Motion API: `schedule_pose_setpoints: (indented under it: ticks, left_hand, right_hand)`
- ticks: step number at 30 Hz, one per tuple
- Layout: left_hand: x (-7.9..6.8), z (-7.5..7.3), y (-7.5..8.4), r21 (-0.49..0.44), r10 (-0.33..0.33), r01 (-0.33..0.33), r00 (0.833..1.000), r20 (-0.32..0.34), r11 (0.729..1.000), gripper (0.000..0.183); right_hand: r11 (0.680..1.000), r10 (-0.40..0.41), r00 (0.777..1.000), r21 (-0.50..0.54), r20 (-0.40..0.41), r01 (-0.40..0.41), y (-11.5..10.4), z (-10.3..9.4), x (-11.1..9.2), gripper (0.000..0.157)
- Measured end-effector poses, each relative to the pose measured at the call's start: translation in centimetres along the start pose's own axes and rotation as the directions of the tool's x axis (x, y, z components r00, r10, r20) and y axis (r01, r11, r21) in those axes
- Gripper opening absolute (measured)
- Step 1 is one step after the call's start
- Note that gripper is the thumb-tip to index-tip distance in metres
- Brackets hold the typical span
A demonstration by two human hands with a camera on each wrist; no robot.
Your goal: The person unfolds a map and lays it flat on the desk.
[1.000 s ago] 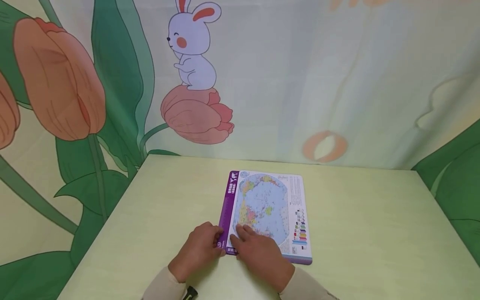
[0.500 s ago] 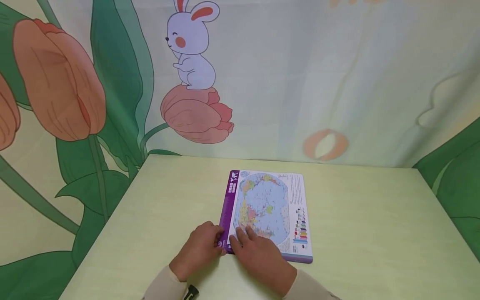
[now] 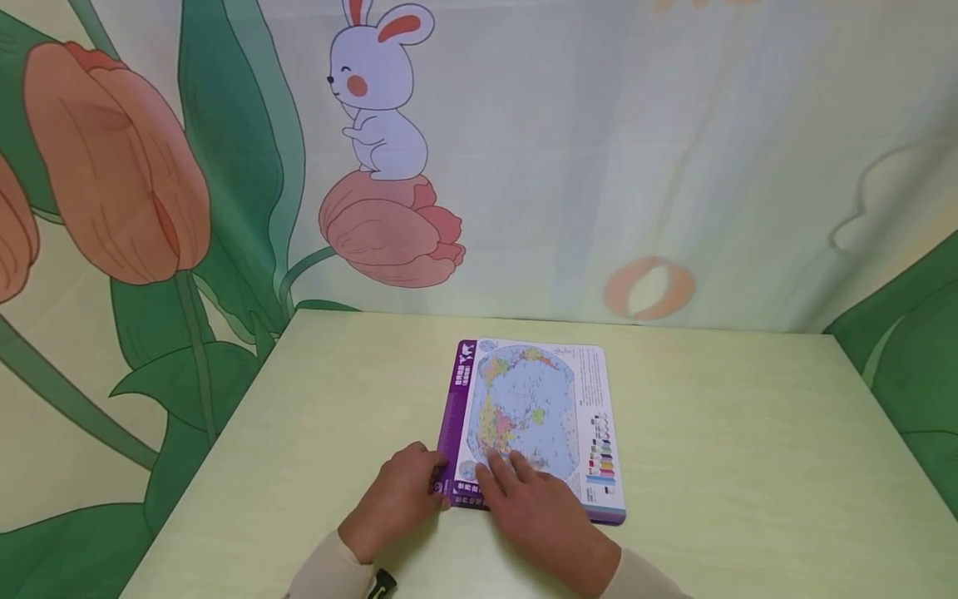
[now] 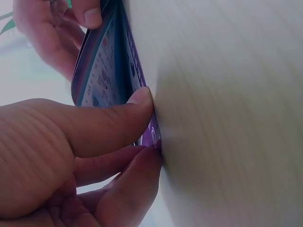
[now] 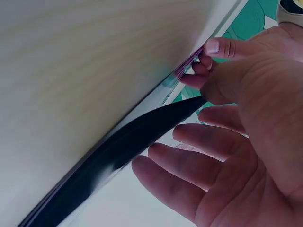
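Note:
A world map [image 3: 524, 399] with a purple left border lies on the table, in at least two stacked layers. At its near left corner my left hand [image 3: 397, 499] pinches the purple edge, thumb on the printed side and fingers beneath. My right hand [image 3: 542, 524] is on the near edge of the top map sheet [image 5: 137, 137], its thumb at the edge and fingers along the printed face. In the left wrist view the upper sheet [image 4: 102, 71] stands away from the lower layer [image 4: 151, 127], with a narrow wedge between them. The right palm hides part of the map in the head view.
The pale yellow-green tabletop [image 3: 711, 441] spreads around the map. Behind it hangs a printed cloth [image 3: 524, 166] with a rabbit and tulips. A dark strap [image 3: 382, 584] shows near the left sleeve.
My right hand has slid a little to the right along the near edge, and the top sheet's near edge has lifted, uncovering print on the layer below. My left hand stays at the corner.

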State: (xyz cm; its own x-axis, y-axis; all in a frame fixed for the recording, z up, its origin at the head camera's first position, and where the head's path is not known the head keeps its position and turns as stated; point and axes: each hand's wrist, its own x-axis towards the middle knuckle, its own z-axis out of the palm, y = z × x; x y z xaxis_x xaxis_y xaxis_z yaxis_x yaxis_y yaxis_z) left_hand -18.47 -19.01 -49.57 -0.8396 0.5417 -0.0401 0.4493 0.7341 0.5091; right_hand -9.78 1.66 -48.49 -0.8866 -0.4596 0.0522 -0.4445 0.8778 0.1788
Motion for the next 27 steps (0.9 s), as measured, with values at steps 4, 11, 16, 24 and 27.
schedule_pose_setpoints:
  ticks: [4, 11, 16, 24, 27]
  left_hand:
    - [0.0, 0.1, -0.1, -0.002, -0.017, 0.017, 1.0, 0.008, 1.0, 0.036]
    - [-0.1, 0.3, -0.2, 0.003, -0.032, 0.032, 0.999, 0.018, 0.999, 0.038]
    - [-0.1, 0.3, -0.1, 0.003, -0.042, 0.042, 0.999, 0.025, 0.999, 0.038]
    - [0.0, 0.1, 0.1, 0.004, -0.027, 0.027, 0.999, 0.021, 1.0, 0.035]
    - [0.0, 0.0, 0.2, -0.002, -0.023, 0.023, 0.999, 0.022, 1.0, 0.034]
  right_hand:
    - [0.999, 0.024, 0.999, 0.023, 0.042, -0.025, 0.7, 0.2, -0.7, 0.044]
    - [0.995, 0.07, 0.992, 0.066, 0.107, -0.078, 2.0, 0.4, -2.2, 0.049]
    - [0.99, 0.112, 0.987, 0.069, 0.113, -0.12, 2.9, 0.5, -3.4, 0.049]
    - [0.992, 0.119, 0.992, 0.039, 0.036, -0.12, 4.3, 0.9, -5.0, 0.049]
    - [0.991, 0.121, 0.992, 0.053, 0.033, -0.123, 4.6, 0.8, -5.2, 0.052]
